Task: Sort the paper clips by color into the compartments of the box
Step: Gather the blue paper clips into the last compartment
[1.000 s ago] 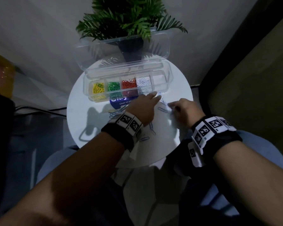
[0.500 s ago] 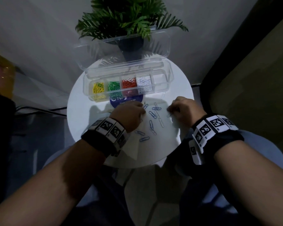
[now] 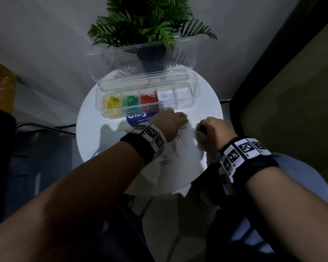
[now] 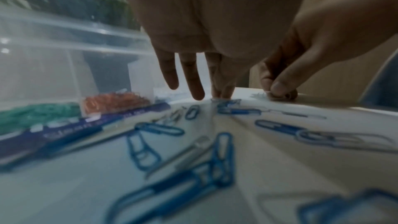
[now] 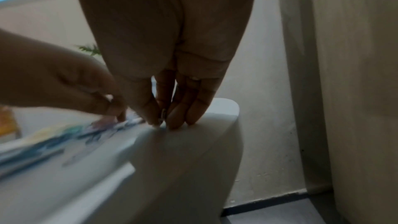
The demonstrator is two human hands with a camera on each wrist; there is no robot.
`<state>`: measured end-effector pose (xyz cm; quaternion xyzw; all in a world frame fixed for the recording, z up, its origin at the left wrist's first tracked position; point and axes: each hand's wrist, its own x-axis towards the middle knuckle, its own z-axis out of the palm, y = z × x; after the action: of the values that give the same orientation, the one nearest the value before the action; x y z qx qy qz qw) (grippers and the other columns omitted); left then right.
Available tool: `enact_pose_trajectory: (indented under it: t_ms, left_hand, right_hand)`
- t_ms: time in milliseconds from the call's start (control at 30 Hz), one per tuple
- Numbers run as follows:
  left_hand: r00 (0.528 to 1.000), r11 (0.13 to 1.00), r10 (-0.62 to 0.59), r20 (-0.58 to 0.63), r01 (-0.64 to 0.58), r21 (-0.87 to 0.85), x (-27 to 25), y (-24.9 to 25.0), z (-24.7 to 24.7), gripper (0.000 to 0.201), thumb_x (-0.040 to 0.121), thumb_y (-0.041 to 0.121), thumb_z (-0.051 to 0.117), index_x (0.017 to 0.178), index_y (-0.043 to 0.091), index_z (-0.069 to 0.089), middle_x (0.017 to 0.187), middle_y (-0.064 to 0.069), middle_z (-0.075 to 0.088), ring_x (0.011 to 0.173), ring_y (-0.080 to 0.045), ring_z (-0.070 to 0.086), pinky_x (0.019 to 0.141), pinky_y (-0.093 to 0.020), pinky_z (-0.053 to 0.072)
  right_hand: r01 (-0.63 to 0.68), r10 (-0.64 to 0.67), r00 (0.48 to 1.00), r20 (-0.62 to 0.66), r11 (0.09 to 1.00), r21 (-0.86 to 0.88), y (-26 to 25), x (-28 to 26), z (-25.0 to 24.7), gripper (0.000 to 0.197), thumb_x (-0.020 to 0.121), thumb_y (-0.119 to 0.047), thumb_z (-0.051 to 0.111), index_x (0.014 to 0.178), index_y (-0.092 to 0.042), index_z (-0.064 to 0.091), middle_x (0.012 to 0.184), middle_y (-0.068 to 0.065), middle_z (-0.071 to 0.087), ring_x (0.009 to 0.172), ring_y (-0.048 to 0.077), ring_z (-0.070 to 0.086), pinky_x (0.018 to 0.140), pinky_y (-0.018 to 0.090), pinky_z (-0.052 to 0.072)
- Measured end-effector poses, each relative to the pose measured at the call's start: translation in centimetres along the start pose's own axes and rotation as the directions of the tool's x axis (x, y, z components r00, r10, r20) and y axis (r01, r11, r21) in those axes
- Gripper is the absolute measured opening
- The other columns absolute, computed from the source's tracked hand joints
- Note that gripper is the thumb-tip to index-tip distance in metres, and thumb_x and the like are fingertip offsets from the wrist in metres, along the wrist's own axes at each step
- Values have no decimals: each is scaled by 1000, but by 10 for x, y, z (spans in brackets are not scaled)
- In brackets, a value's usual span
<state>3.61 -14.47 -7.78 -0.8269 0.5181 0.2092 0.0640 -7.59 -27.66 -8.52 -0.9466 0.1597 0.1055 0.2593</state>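
On the near part of the round white counter [image 3: 95, 129], blue paper clips [image 3: 175, 146] lie scattered on a sheet of white paper [image 3: 193, 154]. Just beyond them the left hand [image 3: 169, 123] reaches down with straight fingers, its fingertips [image 4: 223, 94] touching a blue clip. Beside it, the right hand [image 3: 211, 132] rests near the counter's right edge with fingers curled; its fingertips [image 5: 174, 122] pinch something small and pale, too blurred to identify. Past the left hand lies a blue label [image 3: 138, 118] reading "Clean as you", partly hidden. Behind it stands the clear box [image 3: 194, 95], lid open: from left, yellow clips [image 3: 113, 104], green clips [image 3: 131, 101], red clips [image 3: 149, 98] and white clips [image 3: 166, 96] each fill one compartment. Farthest back stands a potted fern [image 3: 150, 21].
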Motion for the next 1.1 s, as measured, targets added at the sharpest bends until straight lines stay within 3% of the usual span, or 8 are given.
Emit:
enact_pose_trajectory:
  t_ms: [133, 267, 433, 567, 700, 800, 967, 1100]
  left_hand:
    - [994, 992, -57, -98, 45, -122, -12, -13, 6, 21, 90, 9, 52, 105, 9, 67, 114, -7, 60, 104, -27, 58, 89, -39, 49]
    - [985, 956, -133, -112, 98, -278, -29, -22, 10, 20, 90, 14, 55, 99, 6, 70, 112, -10, 60, 101, -28, 59, 88, -38, 48]
    - [955, 900, -261, -143, 187, -394, -43, -21, 16, 12, 86, 6, 54, 95, 6, 62, 106, -11, 60, 98, -28, 57, 81, -29, 42]
    - [920, 817, -351, -173, 211, -537, -44, -18, 15, 17, 87, 0, 49, 101, 7, 56, 106, -11, 60, 98, -25, 56, 75, -22, 33]
    - [926, 791, -310, -213, 127, -599, -45, -9, 8, 7, 83, 5, 60, 90, 7, 58, 91, -11, 65, 87, -27, 61, 77, -32, 46]
    - [931, 802, -304, -202, 135, -582, -44, -2, 2, 12, 83, 15, 66, 91, 10, 58, 93, -6, 66, 85, -21, 60, 75, -28, 43]
    - [939, 798, -289, -187, 129, -588, -38, 2, -2, 12, 83, 15, 67, 91, 12, 58, 94, -3, 67, 86, -18, 62, 76, -25, 43]
    - [950, 793, -270, -157, 127, -596, -29, 6, 1, 12, 83, 10, 64, 95, 10, 62, 95, -4, 68, 90, -19, 62, 75, -21, 41]
  right_hand:
    - [-18, 22, 999, -42, 996, 89, 0, -1, 0, 9, 81, -11, 57, 84, -5, 62, 89, 16, 66, 85, 33, 60, 68, 26, 36]
    - [2, -1, 1000, -5, 983, 186, -7, -7, 0, 11, 78, -4, 57, 89, -8, 58, 76, 9, 60, 70, 26, 53, 58, 20, 30]
    - [65, -72, 994, 83, 995, 80, -19, -5, 0, 19, 81, -4, 57, 91, -5, 72, 94, 20, 67, 91, 34, 61, 80, 30, 44]
    - [71, -75, 989, 124, 997, 41, -28, -5, 2, 22, 80, -4, 55, 93, -2, 72, 98, 22, 65, 93, 37, 61, 83, 34, 47]
    - [25, -26, 993, 115, 1000, 5, -33, -8, 4, 20, 79, -18, 63, 85, 0, 70, 87, 16, 60, 85, 31, 58, 71, 29, 43]
    - [-11, 10, 993, 115, 1000, 9, -35, -11, 6, 21, 77, -21, 68, 83, -1, 67, 84, 9, 50, 87, 29, 56, 69, 25, 33]
    - [-29, 26, 993, 115, 999, 28, -35, -11, 6, 19, 81, -13, 63, 95, -1, 71, 100, 18, 64, 97, 32, 59, 75, 25, 39]
    - [-36, 32, 998, 60, 997, 65, -32, -15, 7, 19, 82, -10, 59, 92, -1, 72, 98, 20, 68, 95, 33, 61, 76, 25, 41]
